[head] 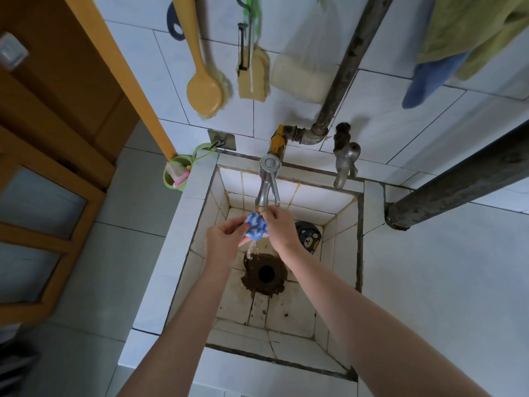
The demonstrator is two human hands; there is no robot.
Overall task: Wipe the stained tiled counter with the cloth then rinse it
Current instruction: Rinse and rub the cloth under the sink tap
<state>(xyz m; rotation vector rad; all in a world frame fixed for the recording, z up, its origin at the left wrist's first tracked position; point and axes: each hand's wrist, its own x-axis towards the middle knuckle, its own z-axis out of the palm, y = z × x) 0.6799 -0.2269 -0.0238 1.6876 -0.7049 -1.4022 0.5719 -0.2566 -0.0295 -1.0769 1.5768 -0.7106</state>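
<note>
Both forearms reached up over the tiled sink [197, 193], meeting under the tap [266, 184]. The left hand [221, 239] at nine o'clock and the right hand [282, 227] at three o'clock each pinched the bunched blue-and-white cloth [257, 226] with curled fingers. Water ran off it toward the drain [266, 273] at six o'clock.

Centre: blue-and-white cloth [256, 229] held between left hand [223, 239] and right hand [282, 227], directly under the chrome lever tap [267, 184], inside the square white-tiled basin [197, 181]. Round drain hole [266, 273] on the basin floor, nearer the viewer than the cloth. Dull metal wall tap [345, 164] right of the lever tap; green plastic cup [177, 176] outside the basin's left wall.
</note>
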